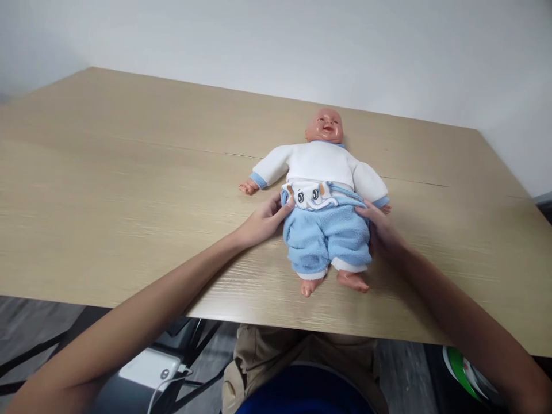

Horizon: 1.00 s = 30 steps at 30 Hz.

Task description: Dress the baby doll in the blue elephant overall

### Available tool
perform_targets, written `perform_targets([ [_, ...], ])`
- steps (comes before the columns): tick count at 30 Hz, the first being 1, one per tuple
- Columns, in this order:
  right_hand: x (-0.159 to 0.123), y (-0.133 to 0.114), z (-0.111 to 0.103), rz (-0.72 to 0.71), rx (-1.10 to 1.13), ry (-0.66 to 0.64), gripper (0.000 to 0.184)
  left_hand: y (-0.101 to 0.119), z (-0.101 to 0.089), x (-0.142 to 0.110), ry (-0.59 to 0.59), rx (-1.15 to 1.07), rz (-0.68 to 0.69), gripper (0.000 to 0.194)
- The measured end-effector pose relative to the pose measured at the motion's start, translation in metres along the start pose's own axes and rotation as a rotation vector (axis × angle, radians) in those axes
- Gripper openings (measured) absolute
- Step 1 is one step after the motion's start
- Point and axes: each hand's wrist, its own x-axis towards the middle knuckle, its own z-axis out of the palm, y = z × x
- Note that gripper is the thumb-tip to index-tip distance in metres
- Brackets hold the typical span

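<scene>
A baby doll [319, 164] lies on its back on the table, head toward the wall and feet toward me. It wears a white long-sleeved top with blue cuffs and light blue fleecy overalls [308, 236]. The bib of the overalls, with an animal face on it, is folded down at the waist. My left hand [269, 215] pinches the waist edge on the left side, thumb on top. On the other side my right hand [382, 224] grips the waist of the overalls near the doll's cuff, its fingers partly hidden beneath.
The wooden table [129, 201] spreads wide to both sides, with a pale wall [276, 46] behind it. Below its front edge are a white device with a cable [150, 368] at left and a green-and-white round object [463, 374] at right.
</scene>
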Motion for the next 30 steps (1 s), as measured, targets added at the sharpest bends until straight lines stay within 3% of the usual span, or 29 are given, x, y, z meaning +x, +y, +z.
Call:
perform_targets([
  [3, -0.005, 0.006, 0.001, 0.046, 0.046, -0.045, 0.044, -0.003, 0.003, -0.004, 0.0, -0.094, -0.095, 0.068],
  [6, -0.006, 0.007, -0.003, 0.058, 0.089, -0.097, 0.042, -0.002, 0.004, -0.005, 0.04, -0.169, -0.115, 0.07],
  [12, 0.0, -0.006, -0.014, -0.082, -0.003, -0.089, 0.027, 0.016, -0.013, 0.006, 0.167, 0.089, 0.109, 0.049],
  [19, 0.038, -0.032, -0.008, -0.23, -0.045, 0.033, 0.01, 0.033, -0.021, 0.056, 0.165, 0.262, 0.31, 0.055],
  [22, 0.054, -0.023, -0.009, -0.228, -0.095, 0.086, 0.009, 0.029, -0.019, 0.067, 0.179, 0.346, 0.254, 0.053],
  [25, 0.058, -0.006, -0.012, -0.172, -0.068, 0.094, 0.014, 0.015, -0.024, 0.061, 0.188, 0.262, 0.17, 0.053],
  [30, 0.045, 0.002, -0.005, -0.004, 0.077, -0.007, 0.022, -0.004, -0.039, 0.044, 0.054, 0.109, 0.095, 0.053],
])
